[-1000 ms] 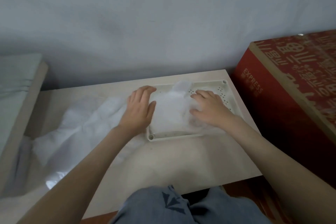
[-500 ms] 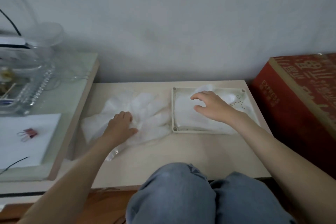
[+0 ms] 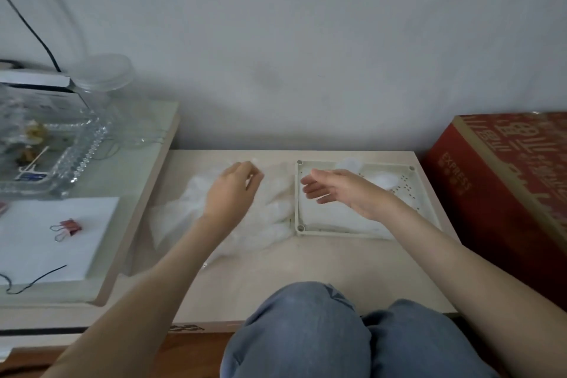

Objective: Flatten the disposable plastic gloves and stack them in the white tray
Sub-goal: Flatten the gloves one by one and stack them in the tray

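1. Translucent plastic gloves point(image 3: 273, 212) lie crumpled in a pile on the pale tabletop point(image 3: 306, 267), against the left rim of the white tray point(image 3: 337, 232). Flattened gloves point(image 3: 331, 219) lie inside it.
2. Left hand point(image 3: 230, 193) hovers over the pile, fingertips curled together; I cannot tell whether they pinch any film.
3. Right hand point(image 3: 340, 190) is held over the tray, fingers relaxed, holding nothing.
4. Red carton point(image 3: 491, 209) at the right reads "EXPRESS".
5. Red binder clip point(image 3: 69, 228) lies on a white sheet point(image 3: 36, 248) at the left.

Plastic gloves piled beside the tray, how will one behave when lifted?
Probably floppy: the loose gloves lie crumpled in thin, translucent folds on the table. Likely very light, so one may drift or cling. The film looks smooth, possibly slippery to pinch.
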Available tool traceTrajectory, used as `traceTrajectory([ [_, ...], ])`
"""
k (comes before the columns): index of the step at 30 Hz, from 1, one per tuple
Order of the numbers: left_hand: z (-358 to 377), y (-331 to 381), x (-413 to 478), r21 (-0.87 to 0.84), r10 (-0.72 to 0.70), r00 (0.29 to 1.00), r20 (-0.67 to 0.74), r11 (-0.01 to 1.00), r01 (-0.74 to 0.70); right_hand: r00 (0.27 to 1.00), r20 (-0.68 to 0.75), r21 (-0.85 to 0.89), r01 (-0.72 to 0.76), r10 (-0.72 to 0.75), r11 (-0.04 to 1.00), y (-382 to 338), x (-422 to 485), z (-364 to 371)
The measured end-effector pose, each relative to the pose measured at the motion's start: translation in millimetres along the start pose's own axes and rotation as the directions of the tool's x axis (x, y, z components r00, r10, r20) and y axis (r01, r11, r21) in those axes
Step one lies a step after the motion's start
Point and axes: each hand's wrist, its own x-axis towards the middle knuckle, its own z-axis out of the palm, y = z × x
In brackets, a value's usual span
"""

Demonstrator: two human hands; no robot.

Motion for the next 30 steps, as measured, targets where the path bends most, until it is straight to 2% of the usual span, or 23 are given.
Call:
traceTrajectory([
  [3,4,42,10,-0.128,0.202,0.978,-0.041,0.97,-0.206,0.997,0.075,0.24,-0.004,-0.015,0.971,1,4,4],
  [5,9,65,13,-0.222,0.36,0.933,0.008,0.91,-0.349,0.987,0.136,0.351,0.031,-0.084,0.936,3,6,1],
  [8,23,86,16,-0.33,0.535,0.833,0.138,0.818,-0.471,0.972,0.148,0.551,0.07,-0.18,0.832,4,1,-9],
  [10,32,91,18,-0.411,0.573,0.797,0.192,0.784,-0.465,0.978,0.077,0.661,0.095,-0.193,0.745,12,-2,-18],
  [12,41,95,22,-0.489,0.583,0.789,0.194,0.755,-0.438,0.983,-0.016,0.681,0.144,-0.182,0.718,20,-7,-28],
  [15,52,94,24,-0.43,0.515,0.853,0.087,0.792,-0.434,0.984,-0.131,0.705,0.179,-0.123,0.687,31,-8,-38],
  [17,59,93,25,-0.325,0.379,0.925,-0.011,0.874,-0.362,0.974,-0.22,0.749,0.204,-0.053,0.631,37,-8,-43],
  [19,72,91,25,-0.328,0.108,0.993,0.046,0.94,-0.087,0.961,-0.276,0.787,0.238,-0.021,0.569,42,-10,-52],
  [20,74,90,24,-0.383,-0.06,0.987,0.149,0.917,0.114,0.956,-0.293,0.799,0.257,-0.022,0.543,45,-10,-54],
  [21,77,89,27,-0.458,-0.193,0.938,0.286,0.833,0.311,0.951,-0.307,0.81,0.273,-0.021,0.519,49,-9,-59],
  [22,79,87,29,-0.513,-0.255,0.871,0.42,0.725,0.46,0.945,-0.326,0.819,0.289,-0.013,0.496,50,-9,-61],
  [23,81,85,30,-0.532,-0.237,0.812,0.533,0.652,0.54,0.938,-0.348,0.824,0.31,-0.009,0.475,52,-9,-63],
  [24,83,85,30,-0.532,-0.186,0.783,0.593,0.64,0.555,0.935,-0.355,0.829,0.325,-0.02,0.456,54,-8,-65],
  [26,85,89,29,-0.534,-0.142,0.798,0.586,0.673,0.511,0.937,-0.348,0.837,0.326,-0.032,0.439,58,-9,-71],
  [30,90,91,38,-0.526,-0.172,0.814,0.555,0.686,0.503,0.958,-0.288,0.797,0.248,-0.016,0.551,71,-14,-93],
])
